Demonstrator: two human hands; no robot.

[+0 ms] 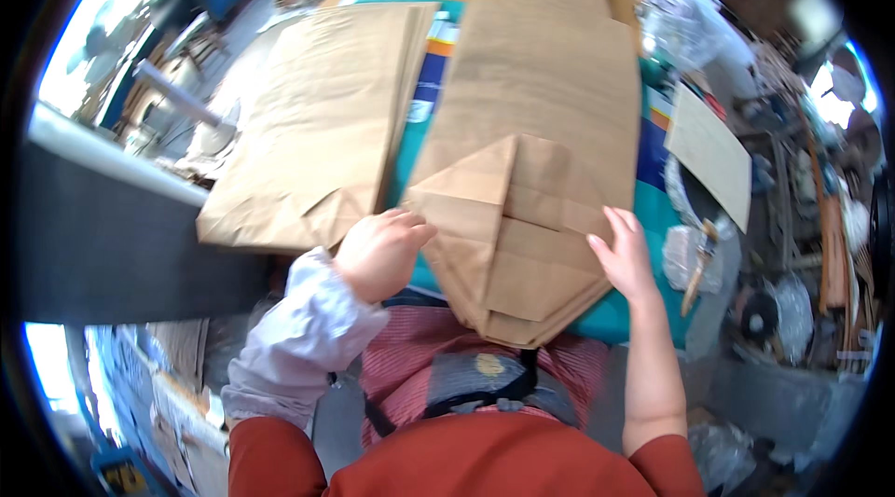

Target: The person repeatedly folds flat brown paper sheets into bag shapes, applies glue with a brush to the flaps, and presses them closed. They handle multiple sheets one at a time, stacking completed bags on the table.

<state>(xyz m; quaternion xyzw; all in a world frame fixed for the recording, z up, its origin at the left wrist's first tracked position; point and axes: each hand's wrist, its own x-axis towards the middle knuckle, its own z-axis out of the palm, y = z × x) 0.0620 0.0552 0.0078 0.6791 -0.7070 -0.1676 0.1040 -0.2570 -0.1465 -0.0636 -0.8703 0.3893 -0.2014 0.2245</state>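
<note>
A stack of long brown kraft paper bags [550, 59] lies in front of me, the bottom of the top one folded into a pointed, layered flap. My left hand [380, 255] is closed at the left corner of that fold, its fingers curled and their tips partly hidden. At the right edge of the bag, my right hand [623, 253] has its thumb and fingers apart, the fingertips by the paper. A second pile of brown paper bags [308, 105] lies to the left, its near end close to my left hand.
Beneath the bags is a teal and blue printed sheet [654, 161]. On the right lie a pale board [710, 154] and a wooden-handled brush [699, 269] on clear plastic. A dark grey surface [121, 227] stands at the left. Crumpled clear plastic [681, 26] sits at the far right.
</note>
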